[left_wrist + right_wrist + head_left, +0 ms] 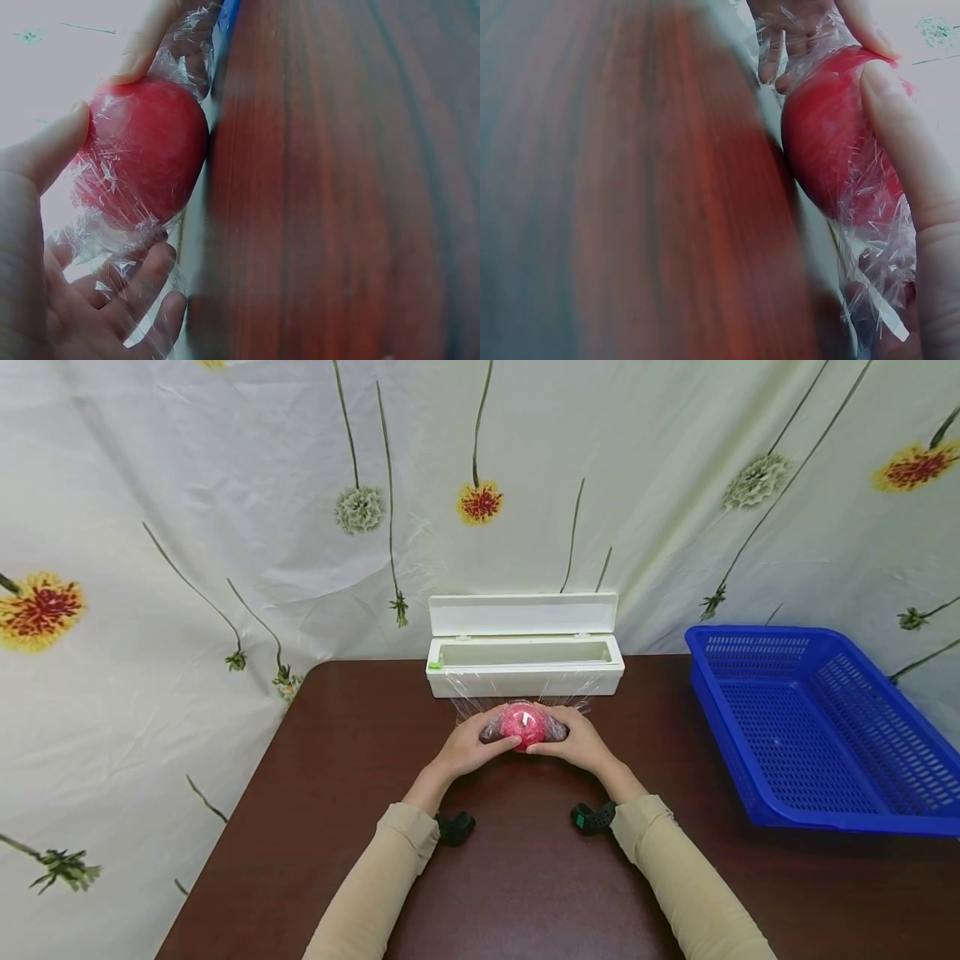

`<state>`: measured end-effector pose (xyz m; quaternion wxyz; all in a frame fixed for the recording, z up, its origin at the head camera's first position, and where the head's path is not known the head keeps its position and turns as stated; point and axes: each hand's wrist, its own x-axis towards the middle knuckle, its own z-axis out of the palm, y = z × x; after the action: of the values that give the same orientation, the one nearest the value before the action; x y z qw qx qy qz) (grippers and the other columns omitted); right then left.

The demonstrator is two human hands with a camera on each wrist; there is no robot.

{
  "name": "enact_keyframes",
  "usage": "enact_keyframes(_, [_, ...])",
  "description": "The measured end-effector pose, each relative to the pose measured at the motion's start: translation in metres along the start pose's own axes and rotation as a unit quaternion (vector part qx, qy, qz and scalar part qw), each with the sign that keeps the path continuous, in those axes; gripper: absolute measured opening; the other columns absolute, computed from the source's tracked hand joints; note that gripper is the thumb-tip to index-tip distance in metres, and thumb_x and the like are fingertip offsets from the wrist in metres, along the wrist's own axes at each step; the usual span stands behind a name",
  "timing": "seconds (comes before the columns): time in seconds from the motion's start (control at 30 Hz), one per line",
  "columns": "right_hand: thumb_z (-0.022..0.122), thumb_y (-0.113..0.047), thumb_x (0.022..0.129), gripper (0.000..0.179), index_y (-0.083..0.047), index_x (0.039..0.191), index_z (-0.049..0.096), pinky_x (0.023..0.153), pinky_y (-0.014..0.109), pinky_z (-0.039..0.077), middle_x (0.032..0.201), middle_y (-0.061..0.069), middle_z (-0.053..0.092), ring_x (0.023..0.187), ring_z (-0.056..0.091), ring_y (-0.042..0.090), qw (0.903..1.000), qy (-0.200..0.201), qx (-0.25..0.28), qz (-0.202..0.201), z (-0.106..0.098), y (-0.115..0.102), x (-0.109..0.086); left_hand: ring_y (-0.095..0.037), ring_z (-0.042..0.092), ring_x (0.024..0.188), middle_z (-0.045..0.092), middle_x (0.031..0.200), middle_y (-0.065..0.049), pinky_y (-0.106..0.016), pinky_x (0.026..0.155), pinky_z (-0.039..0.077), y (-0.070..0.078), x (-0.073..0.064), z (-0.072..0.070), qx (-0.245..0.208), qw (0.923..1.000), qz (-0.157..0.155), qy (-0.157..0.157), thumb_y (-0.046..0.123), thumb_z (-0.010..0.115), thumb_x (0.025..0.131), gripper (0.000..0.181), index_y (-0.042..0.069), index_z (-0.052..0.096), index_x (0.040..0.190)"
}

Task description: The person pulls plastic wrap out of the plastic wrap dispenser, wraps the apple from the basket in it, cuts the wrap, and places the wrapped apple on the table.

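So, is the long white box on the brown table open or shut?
Open: the long white box has its hinged white lid raised, and its hollow inside shows in the head view.

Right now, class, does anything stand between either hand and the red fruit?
Yes: clear wrap bunches at both sides of the red fruit, partly between it and the left hand and right hand. Nothing else visible intervenes.

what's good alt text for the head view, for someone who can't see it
Two hands grip a round red fruit with clear plastic wrap bunched at its sides, at a dark brown wooden table. Behind is an open, oblong white box; at right, a blue plastic basket.
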<state>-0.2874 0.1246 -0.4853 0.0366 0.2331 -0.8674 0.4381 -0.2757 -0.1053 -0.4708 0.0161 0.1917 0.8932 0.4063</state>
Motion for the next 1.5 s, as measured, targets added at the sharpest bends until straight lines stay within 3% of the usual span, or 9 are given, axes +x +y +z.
enact_keyframes(0.17, [0.082,-0.039,0.07,0.074,-0.014,0.134,0.054,0.096,0.049,0.041,0.124,0.01,0.049,0.113,0.047,0.027,1.0,-0.001,-0.002,-0.003,0.0,0.001,0.003,-0.023,0.043,0.126,0.046,0.14,-0.003,-0.048,0.103,0.034,0.001,0.0,-0.001,-0.026,0.9994,-0.021,-0.001,0.055,0.063,0.082,0.074,0.021,0.04,0.144])
enact_keyframes(0.4, [0.079,-0.042,0.072,0.076,-0.016,0.137,0.05,0.091,0.045,0.045,0.117,0.008,0.055,0.104,0.051,0.024,0.9997,-0.021,-0.002,0.013,-0.005,0.001,0.008,-0.024,0.049,0.117,0.052,0.132,-0.004,-0.05,0.098,0.038,0.001,0.003,-0.001,-0.041,0.9977,-0.052,0.011,0.059,0.064,0.079,0.071,0.027,0.043,0.139])
enact_keyframes(0.6, [0.079,-0.043,0.073,0.075,-0.017,0.136,0.048,0.097,0.049,0.04,0.132,0.008,0.051,0.117,0.048,0.027,0.9981,-0.022,0.021,0.054,-0.008,0.002,0.012,-0.021,0.054,0.103,0.058,0.117,-0.003,-0.045,0.09,0.044,0.003,0.009,-0.002,-0.042,0.997,-0.06,0.026,0.059,0.066,0.078,0.062,0.024,0.049,0.126])
enact_keyframes(0.77, [0.077,-0.046,0.073,0.07,-0.016,0.129,0.049,0.097,0.049,0.04,0.128,0.009,0.052,0.115,0.049,0.028,0.9952,-0.019,0.036,0.088,-0.01,0.002,0.014,-0.019,0.055,0.098,0.06,0.112,-0.001,-0.042,0.088,0.046,0.005,0.013,-0.001,-0.028,0.9966,-0.068,0.038,0.06,0.065,0.078,0.059,0.022,0.054,0.122])
enact_keyframes(1.03, [0.073,-0.049,0.077,0.068,-0.015,0.131,0.05,0.097,0.048,0.04,0.129,0.009,0.053,0.116,0.05,0.027,0.9951,-0.022,0.013,0.096,-0.01,0.004,0.017,-0.018,0.056,0.103,0.061,0.115,0.0,-0.04,0.091,0.046,0.004,0.019,0.001,-0.02,0.996,-0.067,0.056,0.061,0.063,0.079,0.062,0.019,0.058,0.123])
enact_keyframes(1.5, [0.071,-0.048,0.079,0.065,-0.01,0.128,0.055,0.095,0.046,0.042,0.126,0.01,0.057,0.113,0.053,0.026,0.9951,-0.012,0.0,0.098,-0.012,0.003,0.02,-0.018,0.056,0.106,0.062,0.117,0.0,-0.042,0.094,0.044,0.005,0.022,0.004,-0.023,0.9952,-0.076,0.058,0.061,0.059,0.082,0.061,0.017,0.06,0.122])
